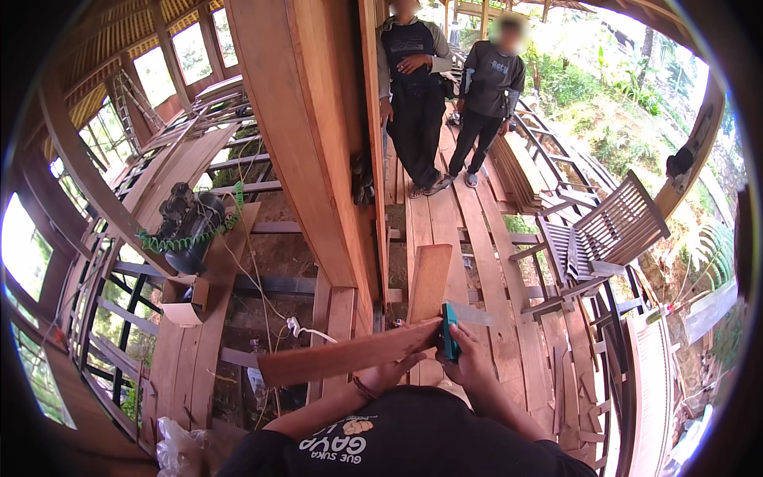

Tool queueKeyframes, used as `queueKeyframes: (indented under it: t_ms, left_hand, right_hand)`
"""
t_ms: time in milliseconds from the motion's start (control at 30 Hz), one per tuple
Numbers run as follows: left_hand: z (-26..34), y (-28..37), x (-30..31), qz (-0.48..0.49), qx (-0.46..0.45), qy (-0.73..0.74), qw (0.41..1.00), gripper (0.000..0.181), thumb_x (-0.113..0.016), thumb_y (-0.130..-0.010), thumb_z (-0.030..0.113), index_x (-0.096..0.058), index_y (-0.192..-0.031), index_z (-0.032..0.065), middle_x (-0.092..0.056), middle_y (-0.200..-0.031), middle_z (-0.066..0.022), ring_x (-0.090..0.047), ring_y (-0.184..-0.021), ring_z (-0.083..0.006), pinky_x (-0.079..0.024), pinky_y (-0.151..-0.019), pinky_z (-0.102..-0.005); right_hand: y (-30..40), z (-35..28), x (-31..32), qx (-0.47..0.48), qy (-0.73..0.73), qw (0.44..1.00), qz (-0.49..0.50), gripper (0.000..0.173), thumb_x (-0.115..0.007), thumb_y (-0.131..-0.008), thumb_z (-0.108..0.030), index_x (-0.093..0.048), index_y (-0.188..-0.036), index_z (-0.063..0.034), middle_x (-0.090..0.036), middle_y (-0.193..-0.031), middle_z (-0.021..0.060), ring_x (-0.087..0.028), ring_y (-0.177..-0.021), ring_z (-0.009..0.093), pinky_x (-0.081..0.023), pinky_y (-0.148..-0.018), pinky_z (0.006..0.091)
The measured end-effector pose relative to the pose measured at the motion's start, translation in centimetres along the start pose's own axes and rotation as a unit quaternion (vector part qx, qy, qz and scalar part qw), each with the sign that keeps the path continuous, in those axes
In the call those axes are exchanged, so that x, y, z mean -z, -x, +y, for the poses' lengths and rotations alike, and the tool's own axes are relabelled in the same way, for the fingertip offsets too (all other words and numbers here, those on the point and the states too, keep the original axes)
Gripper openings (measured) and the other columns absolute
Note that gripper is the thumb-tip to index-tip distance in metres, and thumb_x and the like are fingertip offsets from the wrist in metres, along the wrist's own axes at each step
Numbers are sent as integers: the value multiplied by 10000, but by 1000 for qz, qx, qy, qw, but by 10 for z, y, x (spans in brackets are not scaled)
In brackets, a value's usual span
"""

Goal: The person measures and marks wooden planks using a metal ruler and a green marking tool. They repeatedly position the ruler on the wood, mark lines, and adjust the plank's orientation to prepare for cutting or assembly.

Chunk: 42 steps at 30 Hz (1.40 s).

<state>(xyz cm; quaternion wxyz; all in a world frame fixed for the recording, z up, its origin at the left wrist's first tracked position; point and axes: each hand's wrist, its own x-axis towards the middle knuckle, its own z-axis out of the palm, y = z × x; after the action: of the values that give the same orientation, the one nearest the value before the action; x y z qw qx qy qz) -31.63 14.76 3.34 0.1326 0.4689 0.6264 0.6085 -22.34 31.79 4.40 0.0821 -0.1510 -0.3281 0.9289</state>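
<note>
A short reddish wooden board (346, 353) is held level in front of my body. My left hand (392, 371) grips it from the near side, close to its right end. In my right hand (466, 356) is a try square with a teal stock (449, 328). The stock lies against the board's right end, and the metal blade (474, 315) points away to the right. Beyond the board, a second piece of wood (430, 277) rises at a slant; what supports its lower end is hidden.
A tall wooden post (298, 119) stands just ahead. Two people (414, 89) (490, 89) stand on loose floor planks (501, 274) with gaps between them. At right is a slatted wooden chair (602, 232); at left, a black compressor-like machine (191, 217), a coiled green hose (179, 242) and a cardboard box (183, 304).
</note>
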Motion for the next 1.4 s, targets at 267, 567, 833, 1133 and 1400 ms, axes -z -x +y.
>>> queueKeyframes:
  t_ms: [267,567,833,1133,1400]
  left_hand:
    - [15,-10,8,-209,17,-101,973,492,-517,-946,135,-412,-1420,56,-504,-1370,-138,-526,-1215,-252,-423,-1011,-345]
    - [17,-5,40,-326,204,13,923,446,-543,-944,190,-495,-1363,45,-592,-1241,-154,-590,-1101,-238,-451,-956,-329]
    - [42,-14,48,-410,178,-82,891,775,-581,-851,598,-448,-1402,70,-525,-1326,-199,-548,-1178,-321,-423,-989,-366]
    - [22,-10,54,-360,266,51,893,710,-714,-835,276,-402,-1394,-32,-554,-1272,-152,-575,-1091,-193,-478,-925,-320]
    - [1,21,72,-51,314,234,919,659,-648,-792,61,-365,-1381,-28,-539,-1261,-151,-589,-1107,-239,-490,-937,-363]
  right_hand:
    - [-7,28,94,112,196,974,-28,354,-639,-874,-83,-519,-1206,-53,-601,-903,73,-607,-754,201,-508,-686,304]
    - [5,37,83,134,322,937,1,225,-591,-929,-162,-534,-1118,-54,-647,-903,83,-642,-792,187,-513,-654,315]
    - [20,22,56,-4,1,1000,-3,220,-579,-943,-186,-538,-1107,-46,-643,-890,77,-630,-780,169,-503,-664,292]
    - [16,27,58,15,54,995,82,276,-614,-925,-240,-576,-1138,-69,-637,-844,38,-560,-648,98,-432,-549,223]
    - [22,29,85,-23,160,974,160,175,-628,-921,-272,-602,-950,-102,-628,-760,22,-480,-549,72,-369,-475,230]
